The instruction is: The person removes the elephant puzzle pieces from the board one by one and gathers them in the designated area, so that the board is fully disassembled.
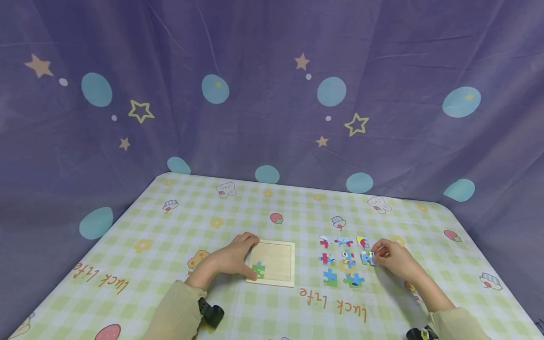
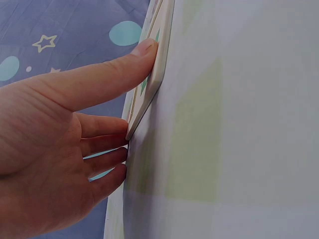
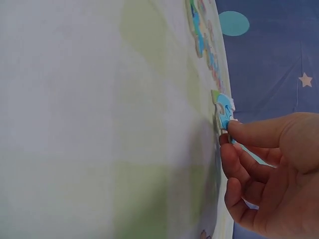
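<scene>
A square wooden puzzle tray (image 1: pixel 278 262) lies on the table, with one green and blue puzzle piece (image 1: pixel 259 270) in its near left corner. My left hand (image 1: pixel 231 257) holds the tray's left side, thumb at the near corner and fingers at the far one. In the left wrist view the thumb (image 2: pixel 119 72) rests on the tray's rim. My right hand (image 1: pixel 395 259) pinches a mostly blue puzzle piece (image 3: pixel 224 109) between thumb and forefinger. That piece looks slightly tilted in the right wrist view; whether it still touches the table I cannot tell.
Right of the tray, loose puzzle pieces lie in rows, among them a red one (image 1: pixel 326 259), a blue and green one (image 1: pixel 330 277) and a yellow and red one (image 1: pixel 362 242). A checked tablecloth (image 1: pixel 178 236) covers the table. Behind it hangs a purple curtain (image 1: pixel 272 123).
</scene>
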{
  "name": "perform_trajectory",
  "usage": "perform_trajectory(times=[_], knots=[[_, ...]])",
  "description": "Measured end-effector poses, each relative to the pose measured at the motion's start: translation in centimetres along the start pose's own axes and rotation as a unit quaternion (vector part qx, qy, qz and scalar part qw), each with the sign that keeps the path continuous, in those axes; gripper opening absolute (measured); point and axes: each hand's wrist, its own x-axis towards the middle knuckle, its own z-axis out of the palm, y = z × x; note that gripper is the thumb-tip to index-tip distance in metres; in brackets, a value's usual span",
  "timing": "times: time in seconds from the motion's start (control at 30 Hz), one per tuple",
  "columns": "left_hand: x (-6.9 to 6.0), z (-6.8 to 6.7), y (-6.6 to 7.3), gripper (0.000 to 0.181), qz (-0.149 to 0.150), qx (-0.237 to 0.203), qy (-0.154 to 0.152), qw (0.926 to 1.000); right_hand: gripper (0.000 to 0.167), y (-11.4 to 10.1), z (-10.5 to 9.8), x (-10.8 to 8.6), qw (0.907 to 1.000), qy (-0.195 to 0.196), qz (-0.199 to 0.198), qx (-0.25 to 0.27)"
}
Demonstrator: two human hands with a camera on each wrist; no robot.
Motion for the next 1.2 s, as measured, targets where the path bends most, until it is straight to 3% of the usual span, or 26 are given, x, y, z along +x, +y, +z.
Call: perform_trajectory(times=[1.2], knots=[[-0.07, -0.09, 0.19, 0.088, -0.002, -0.007, -0.004, 1.0000, 0.014, 0.65, 0.80, 0.56, 0.9991, 0.022, -0.006, -0.035]])
